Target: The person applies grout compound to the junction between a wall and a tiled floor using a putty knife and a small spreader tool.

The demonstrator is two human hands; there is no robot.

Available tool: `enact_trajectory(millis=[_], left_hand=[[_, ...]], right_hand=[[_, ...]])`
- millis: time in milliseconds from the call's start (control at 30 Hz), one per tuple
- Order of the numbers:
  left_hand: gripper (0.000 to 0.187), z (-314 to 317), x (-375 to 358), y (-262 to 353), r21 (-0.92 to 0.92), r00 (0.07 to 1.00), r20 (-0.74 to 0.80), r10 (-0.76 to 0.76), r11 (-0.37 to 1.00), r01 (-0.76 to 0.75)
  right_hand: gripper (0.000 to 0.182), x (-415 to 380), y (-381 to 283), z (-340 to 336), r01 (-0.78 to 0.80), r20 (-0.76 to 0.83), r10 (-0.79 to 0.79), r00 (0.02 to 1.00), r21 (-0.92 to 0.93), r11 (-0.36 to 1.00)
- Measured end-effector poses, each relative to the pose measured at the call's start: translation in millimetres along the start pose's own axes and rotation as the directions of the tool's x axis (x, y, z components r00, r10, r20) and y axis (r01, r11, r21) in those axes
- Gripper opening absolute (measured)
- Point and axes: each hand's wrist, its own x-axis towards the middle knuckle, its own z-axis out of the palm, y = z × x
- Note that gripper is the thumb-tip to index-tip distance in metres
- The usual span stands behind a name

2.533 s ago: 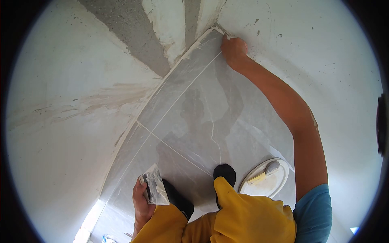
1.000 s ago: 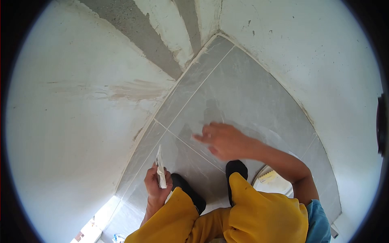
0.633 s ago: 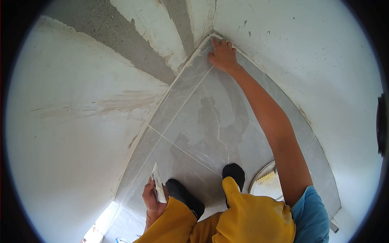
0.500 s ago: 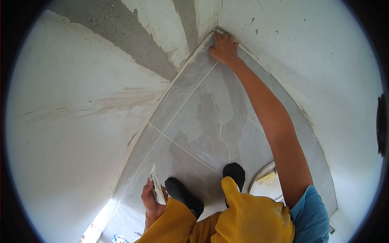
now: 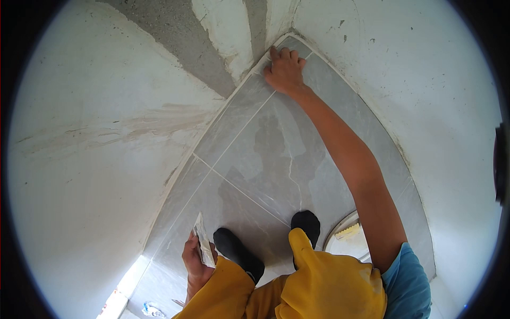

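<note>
My right hand (image 5: 286, 70) reaches far forward to the floor corner. Its fingers are bent and apart, touching the grey tile (image 5: 249, 135) and the pale joint along the left wall (image 5: 101, 175). Nothing shows in that hand, though the undersides of the fingers are hidden. Low on the left, beside my knee, my left hand (image 5: 195, 261) is closed round a flat-bladed scraper (image 5: 203, 242) smeared with white paste. The blade points up and away from me, above the floor. White lines run between the grey tiles.
My feet in black socks (image 5: 239, 256) stand on the tiles. Right of them is a round white bucket (image 5: 348, 247) with a yellow notched spreader (image 5: 349, 232), partly behind my arm. The right wall (image 5: 409, 80) meets the left one at the corner. A crumpled plastic piece (image 5: 153, 310) lies lower left.
My right hand has moved a little left and back from the corner, onto the left wall's edge. The left hand still holds the scraper. The view has shifted slightly.
</note>
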Motion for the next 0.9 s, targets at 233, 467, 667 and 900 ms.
enact_trajectory(millis=[233, 467, 667, 900], left_hand=[[0.020, 0.2, -0.1, -2.0, 0.020, 0.998, 0.055, 0.011, 1.000, -0.012], [0.015, 5.5, -0.4, -2.1, 0.015, 0.996, 0.094, 0.007, 1.000, -0.009], [0.013, 32.5, -0.5, -4.2, -0.040, 0.994, -0.093, -0.053, 0.998, 0.049], [0.028, 0.5, 8.2, -6.6, -0.135, 0.976, 0.199, -0.087, 0.984, 0.116]], right_hand=[[0.060, -48.2, -40.6, 8.0, 0.100, -0.018, -0.099, 0.995, 0.096, 0.990], [0.058, -116.2, -77.6, -19.8, 0.212, 0.244, -0.379, 0.893, 0.513, 0.832], [0.066, -207.0, -117.4, -121.3, 0.250, 0.142, -0.811, 0.567, 0.909, 0.334], [0.066, -218.8, -104.8, -131.2, 0.677, -0.003, -0.903, 0.429, 0.663, 0.319]])
